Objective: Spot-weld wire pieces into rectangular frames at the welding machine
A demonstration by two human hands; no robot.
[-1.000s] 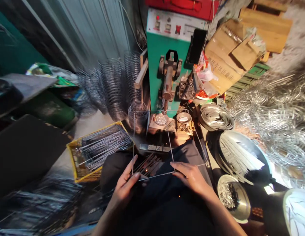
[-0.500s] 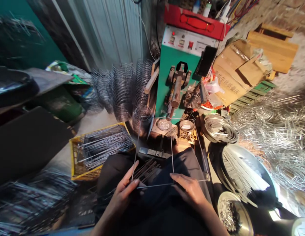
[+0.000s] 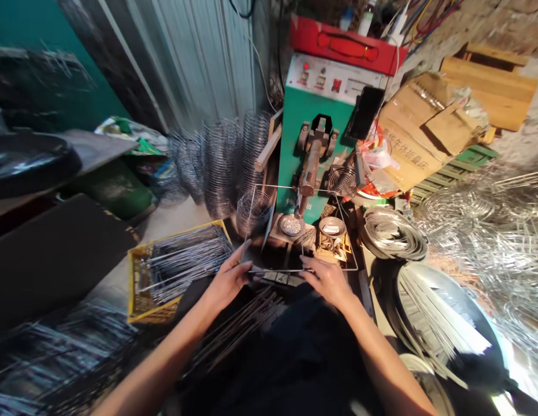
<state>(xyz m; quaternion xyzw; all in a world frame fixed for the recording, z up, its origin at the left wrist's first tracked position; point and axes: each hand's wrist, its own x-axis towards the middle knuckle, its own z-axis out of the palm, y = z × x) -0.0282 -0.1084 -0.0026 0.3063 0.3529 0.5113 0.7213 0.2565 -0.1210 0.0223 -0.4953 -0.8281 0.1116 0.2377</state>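
Note:
A thin rectangular wire frame [image 3: 277, 270] with a middle crossbar is held out in front of my lap. Its near left corner is pinched in my left hand [image 3: 229, 280], between thumb and fingers. Around the near edge, where the crossbar joins it, my right hand [image 3: 328, 280] is closed. The frame's far side reaches the arm [image 3: 311, 167] of a green machine [image 3: 290, 138], passing close to the electrode tip; I cannot tell whether they touch. Below the tip is a small round dish [image 3: 290, 225] of bits of metal. Thin metal rods [image 3: 247, 320] lie across my lap.
On the left stands a yellow crate [image 3: 132, 283] of wire rods. Stacked wire coils [image 3: 221, 167] are behind it. To the right are a strip bundle [image 3: 392, 234], a large basin [image 3: 481, 306] with flat strips, and heaped wire pieces [image 3: 503, 231]. A cardboard box [image 3: 407, 144] leans behind.
Both hands have moved forward, carrying the wire frame away from my lap toward the machine. The frame's far side now lies higher, by the machine's arm. More rods on my lap show.

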